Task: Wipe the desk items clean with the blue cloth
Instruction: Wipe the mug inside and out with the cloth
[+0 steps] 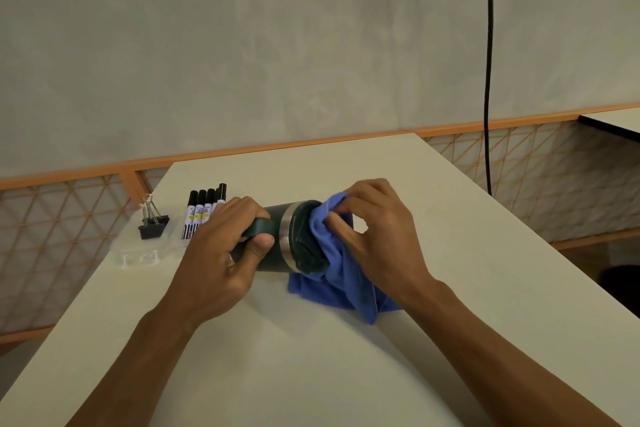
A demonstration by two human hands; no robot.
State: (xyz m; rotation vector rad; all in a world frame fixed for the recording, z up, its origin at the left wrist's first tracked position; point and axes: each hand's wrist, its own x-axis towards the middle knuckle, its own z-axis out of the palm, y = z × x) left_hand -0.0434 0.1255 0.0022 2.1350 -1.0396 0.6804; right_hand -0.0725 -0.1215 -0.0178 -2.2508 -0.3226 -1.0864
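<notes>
A dark green mug with a steel band lies on its side in the middle of the desk, its lid end facing right. My left hand grips its handle, thumb over the strap. My right hand pinches the blue cloth and presses it against the mug's lid. The rest of the cloth hangs down and spreads on the desk under the mug's lid end.
Several black-capped markers lie side by side left of the mug, partly behind my left hand. A black binder clip sits on a clear plastic case near the desk's left edge. A black cable hangs at the right.
</notes>
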